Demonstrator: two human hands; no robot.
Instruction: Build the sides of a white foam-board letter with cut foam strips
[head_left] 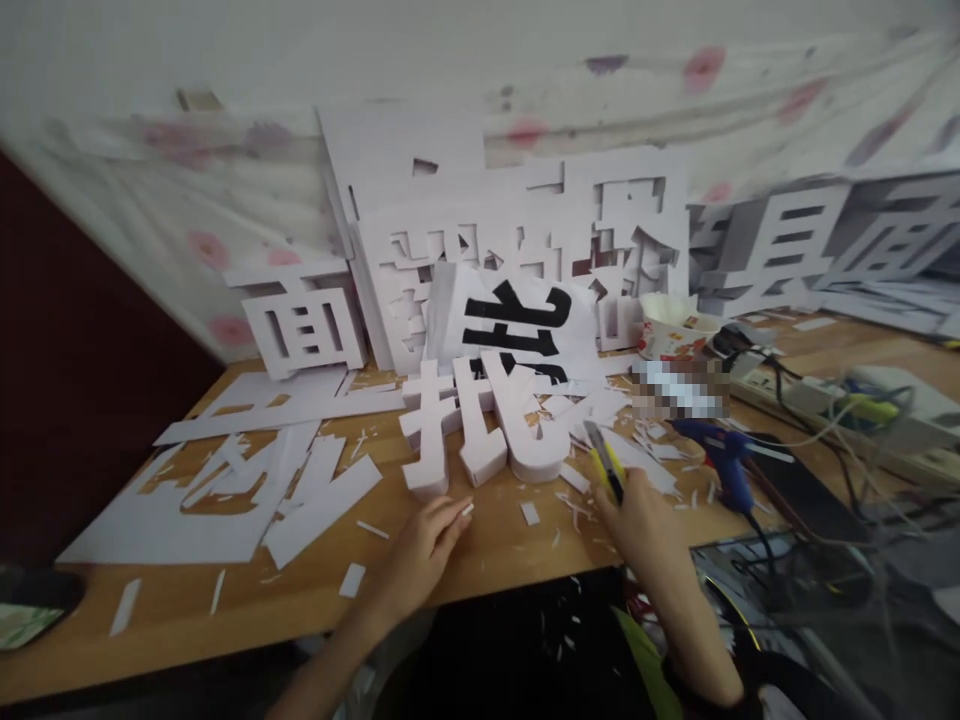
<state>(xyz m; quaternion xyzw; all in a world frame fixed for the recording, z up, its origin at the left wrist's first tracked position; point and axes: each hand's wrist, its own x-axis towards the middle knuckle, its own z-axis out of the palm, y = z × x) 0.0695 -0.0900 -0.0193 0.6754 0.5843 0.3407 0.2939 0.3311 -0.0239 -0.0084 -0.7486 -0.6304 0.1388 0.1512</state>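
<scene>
My right hand (645, 515) is wrapped round a yellow and black utility knife (606, 462), its blade pointing up and away from me. My left hand (424, 550) rests near the table's front edge, fingers pinched on a small white foam board scrap (467, 509). Just beyond both hands a white three-dimensional character (429, 430) made of thick board stands upright in separate strokes. Behind it leans a white paper sheet (517, 325) printed with a black character, its lower part covered by the strokes.
Cut white sheets (217, 520) and small scraps litter the wooden table (300, 590). Other board characters (304, 325) and cut-out panels stand along the back. To the right are a paper bowl (671, 330), a blue glue gun (720, 460), a dark phone-like slab (806, 490) and tangled cables.
</scene>
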